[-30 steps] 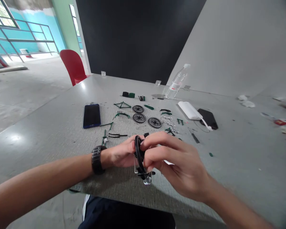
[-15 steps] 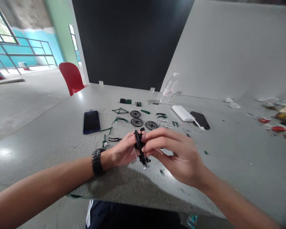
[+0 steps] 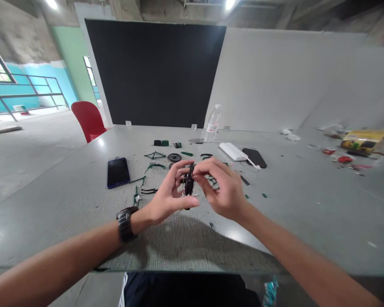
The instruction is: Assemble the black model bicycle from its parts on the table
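Note:
Between my hands, above the table, is a small black model bicycle part (image 3: 189,184), narrow and upright, like a wheel seen edge-on with thin metal bits. My left hand (image 3: 166,198) curls its fingers around the far side, its thumb stretched along the near side. My right hand (image 3: 224,187) pinches the part's upper right edge with thumb and fingertips. Beyond my hands lie a spoked wheel (image 3: 174,157), a green bicycle frame (image 3: 155,155) and a green curved mudguard (image 3: 156,165). A black fork (image 3: 149,191) lies left of my left hand. My hands partly cover other pieces.
A dark phone (image 3: 118,172) lies to the left. Farther back stand a clear bottle (image 3: 213,123) and, lying flat, a white power bank (image 3: 233,152) beside a black phone (image 3: 254,157). A yellow packet (image 3: 366,141) sits far right. Upright panels back the table.
My view has tilted up and shifted. The black part has turned more upright. My left thumb has stretched out to the right, and my right fingers have closed nearer the part's top.

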`<action>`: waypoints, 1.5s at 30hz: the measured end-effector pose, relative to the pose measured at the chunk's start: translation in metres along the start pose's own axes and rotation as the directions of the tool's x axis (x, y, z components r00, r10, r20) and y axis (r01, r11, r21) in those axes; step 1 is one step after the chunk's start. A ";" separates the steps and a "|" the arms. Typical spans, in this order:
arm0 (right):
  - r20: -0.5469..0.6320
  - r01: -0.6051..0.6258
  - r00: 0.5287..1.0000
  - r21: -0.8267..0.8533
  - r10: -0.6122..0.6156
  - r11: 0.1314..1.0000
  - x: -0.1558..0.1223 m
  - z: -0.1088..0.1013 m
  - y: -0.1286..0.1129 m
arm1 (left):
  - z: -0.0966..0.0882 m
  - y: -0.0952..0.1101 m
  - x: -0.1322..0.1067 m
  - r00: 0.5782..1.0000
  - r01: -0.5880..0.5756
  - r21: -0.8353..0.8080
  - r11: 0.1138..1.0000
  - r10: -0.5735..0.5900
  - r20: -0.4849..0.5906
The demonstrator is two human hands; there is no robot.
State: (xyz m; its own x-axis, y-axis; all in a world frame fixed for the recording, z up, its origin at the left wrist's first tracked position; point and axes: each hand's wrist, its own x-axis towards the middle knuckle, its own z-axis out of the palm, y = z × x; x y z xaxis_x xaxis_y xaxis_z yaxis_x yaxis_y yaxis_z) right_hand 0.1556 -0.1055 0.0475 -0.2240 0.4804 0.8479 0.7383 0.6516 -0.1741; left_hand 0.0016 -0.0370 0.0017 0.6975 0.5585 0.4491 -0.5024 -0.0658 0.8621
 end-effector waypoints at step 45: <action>0.005 -0.132 0.991 0.088 0.132 0.987 -0.024 0.010 -0.001 | 0.006 -0.014 -0.010 0.996 0.076 -0.087 0.993 -0.080 -0.042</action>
State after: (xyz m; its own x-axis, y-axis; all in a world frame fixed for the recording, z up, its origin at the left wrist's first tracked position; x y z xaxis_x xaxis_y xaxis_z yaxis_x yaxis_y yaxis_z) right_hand 0.1542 -0.1118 0.0221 -0.1276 0.5652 0.8150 0.7027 0.6314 -0.3279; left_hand 0.0046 -0.0468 -0.0136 0.7134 0.5958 0.3689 -0.4905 0.0486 0.8701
